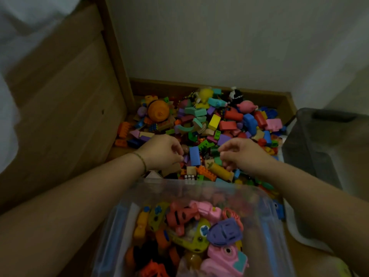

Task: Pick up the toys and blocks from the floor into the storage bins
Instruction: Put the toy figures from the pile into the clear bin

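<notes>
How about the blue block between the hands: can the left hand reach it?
Probably yes: the blue block lies on top of the pile, beside the fingers of the left hand, nothing covering it.

The room is dim and the colours look muted; the pale wall [219, 37] is grey and evenly lit, with no hard shadows on it. The heap of toys [209, 124] in the middle is the sharpest part but still soft, while the clear bin [267, 226] close to the camera is blurred and its side shows a faint milky shine. The wide lens bends the wooden panel [60, 116] at the left edge, and the white cloth [24, 21] in the top corner is smeared.
</notes>
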